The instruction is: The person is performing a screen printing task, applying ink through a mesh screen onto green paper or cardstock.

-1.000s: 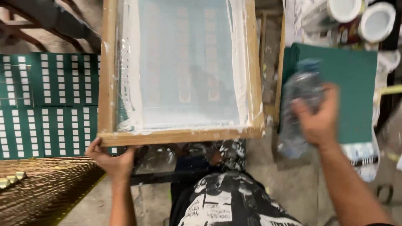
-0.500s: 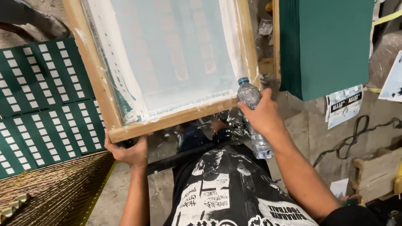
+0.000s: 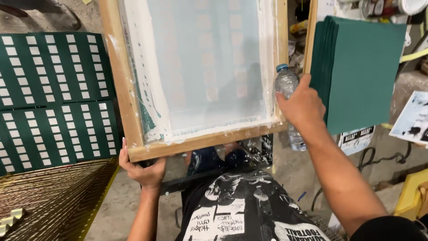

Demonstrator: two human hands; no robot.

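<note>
A wooden-framed printing screen with pale mesh and white ink along its edges is tilted up in front of me. My left hand grips its near left corner from below. My right hand is closed around a clear plastic water bottle with a blue cap, held against the frame's near right corner. The bottle's lower part shows below my wrist.
Dark green sheets printed with rows of white rectangles lie at left. A stack of plain green sheets stands at right. A wire drying rack is at lower left. Paint tubs sit at top right. A yellow object is at the lower right.
My right hand has carried the bottle from the right side up to the frame's right corner. The view has shifted, and my left hand has stayed on the frame's near left corner.
</note>
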